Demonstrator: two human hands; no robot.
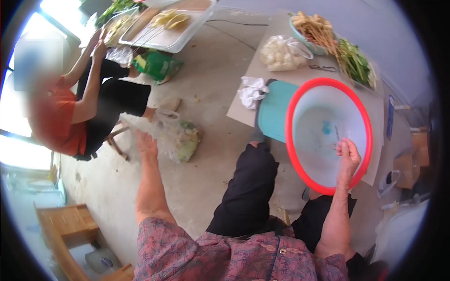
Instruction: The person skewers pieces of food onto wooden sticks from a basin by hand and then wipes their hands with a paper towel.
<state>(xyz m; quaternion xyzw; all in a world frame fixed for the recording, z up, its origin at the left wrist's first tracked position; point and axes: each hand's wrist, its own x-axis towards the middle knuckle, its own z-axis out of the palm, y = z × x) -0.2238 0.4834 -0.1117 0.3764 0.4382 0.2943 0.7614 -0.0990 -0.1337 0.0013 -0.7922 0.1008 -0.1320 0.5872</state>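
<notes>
The person's right hand [348,152] is over the right side of a red-rimmed basin [311,145], its grip together, thumb and fingertips pinched on a thin stick [337,132] that points toward the far side. The basin is on the right, overlapping a teal panel [276,112]. The left hand [147,145] reaches out to the left, its grip apart and fingers spread, just beside a clear plastic bag of vegetable scraps [186,140] on the floor; whether they touch I cannot tell.

Beyond the basin, the tabletop [293,77] carries crumpled white tissue [253,91], a bag of white pieces [282,54], a small dark tool [323,68], a light-blue bowl [300,37] of bundled sticks [323,30] and green leafy vegetables [352,58]. At far left, a seated co-worker in an orange top [51,117] has both hands raised near a white tray [187,44] bearing yellow slices [166,18] on skewers.
</notes>
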